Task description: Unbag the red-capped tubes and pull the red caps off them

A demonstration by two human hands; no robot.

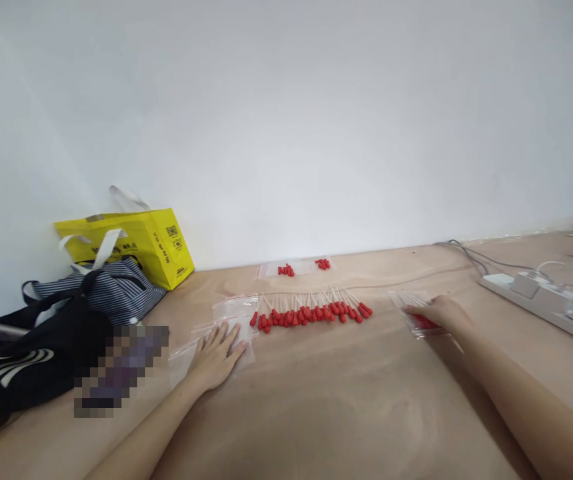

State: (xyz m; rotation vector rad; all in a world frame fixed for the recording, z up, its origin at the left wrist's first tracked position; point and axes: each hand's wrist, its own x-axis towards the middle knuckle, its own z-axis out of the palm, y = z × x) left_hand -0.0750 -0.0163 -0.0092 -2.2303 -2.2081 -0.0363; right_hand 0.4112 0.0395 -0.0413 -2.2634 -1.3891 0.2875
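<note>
My left hand (216, 357) lies flat with its fingers spread on several clear zip bags (233, 308). At the right, my right hand (441, 315) has its fingers closed on a clear zip bag of red-tipped sticks (420, 321); its far fingers are hidden. Between the hands, a row of loose red-tipped sticks (311, 313) is spread on the table, pale stems pointing to the wall and red bulb-like ends towards me. Beyond the row, near the wall, more clear bags (306, 269) lie flat, with two small clusters of red ends showing.
On the left are a yellow shopping bag (153, 247), a striped bag (111, 293), a black bag (51, 360) and a blurred-out item (123, 370). A white power strip (551, 303) with plugs and grey cables stands on the right. A white wall (336, 133) borders the wooden table (326, 413).
</note>
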